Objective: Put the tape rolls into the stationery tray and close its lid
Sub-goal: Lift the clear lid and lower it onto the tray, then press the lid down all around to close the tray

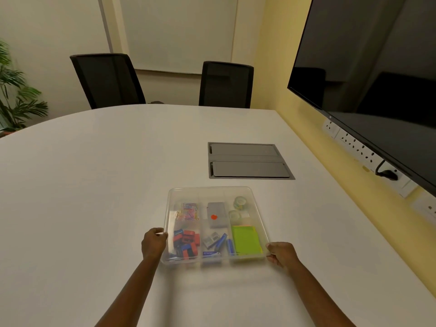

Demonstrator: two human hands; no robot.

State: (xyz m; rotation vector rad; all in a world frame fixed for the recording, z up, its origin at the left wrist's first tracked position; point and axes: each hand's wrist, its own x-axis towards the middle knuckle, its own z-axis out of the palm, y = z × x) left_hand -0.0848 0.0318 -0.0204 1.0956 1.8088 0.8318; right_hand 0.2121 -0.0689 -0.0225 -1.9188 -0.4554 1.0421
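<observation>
Both of my bare forearms reach up from the bottom edge across the white counter (82, 197). At their ends, my left hand (153, 243) is curled shut on the left rim of the stationery tray (259, 219), and my right hand (282, 254) is pinched on its near right corner, fingers closed over the edge.

A clear lid (210, 190) seems to sit over the tray, though the plastic is blurred and I cannot tell whether it is fully seated. The tray sits on the counter straight ahead of me, just on my side of a grey hatch (247, 160) set flush into the surface.

Through the plastic I see two tape rolls (237, 208) in the far right compartment, one behind the other. Nearer me in that same column lies a green pad (246, 240). The middle column has a grey block with a red dot (215, 214) at the far end and blue tubes (220, 241) at the near end. The left column holds coloured paper clips (188, 211) far from me and red and blue blocks (186, 243) close to my left hand.

Beyond the counter stand two black chairs (107, 80). A dark screen (377, 67) hangs on the yellow wall to my right, with a row of sockets (349, 141) under it. A leafy plant (14, 90) stands at far left.
</observation>
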